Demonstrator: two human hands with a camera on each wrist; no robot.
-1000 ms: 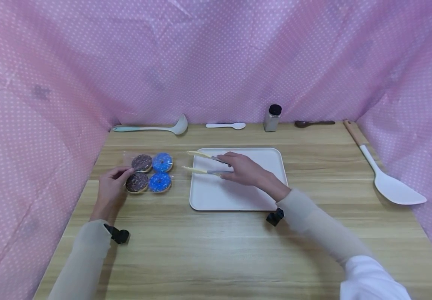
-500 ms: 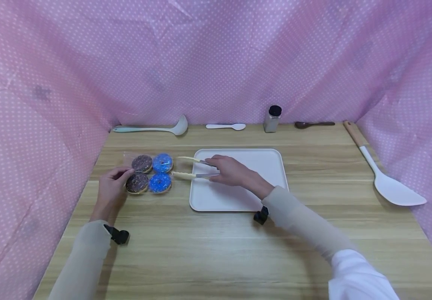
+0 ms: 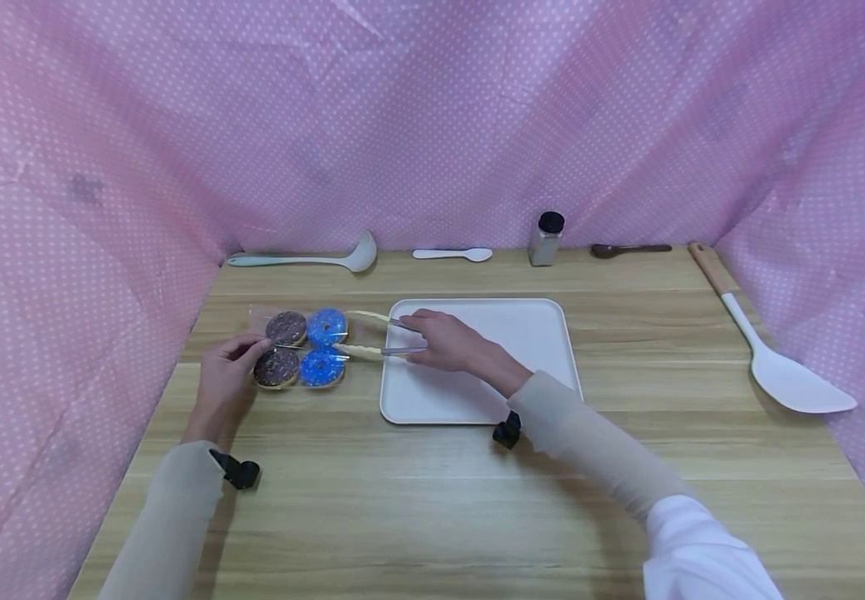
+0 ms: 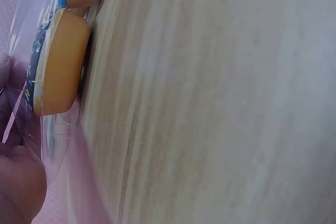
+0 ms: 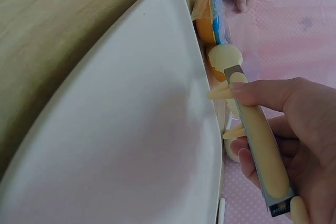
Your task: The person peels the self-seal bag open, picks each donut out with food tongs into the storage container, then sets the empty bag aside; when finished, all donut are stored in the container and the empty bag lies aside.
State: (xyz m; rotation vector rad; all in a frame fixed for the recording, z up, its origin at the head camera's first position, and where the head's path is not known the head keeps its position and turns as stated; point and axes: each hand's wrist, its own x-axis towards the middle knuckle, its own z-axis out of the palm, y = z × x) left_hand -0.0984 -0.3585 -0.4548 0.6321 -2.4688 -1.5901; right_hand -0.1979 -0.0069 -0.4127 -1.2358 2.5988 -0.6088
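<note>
While the left hand (image 3: 224, 371) pinches the left side of a clear plastic bag (image 3: 260, 315) holding two brown ring doughnuts (image 3: 276, 367) and two blue ring doughnuts (image 3: 322, 367), the right hand (image 3: 446, 342), grasping pale-yellow-and-silver tongs (image 3: 362, 352), has moved left across the white rectangular tray (image 3: 470, 404). Their spread tips now reach the bag's right side on the table (image 3: 372, 517), seemingly bringing the blue pair within range; contact is unclear.
</note>
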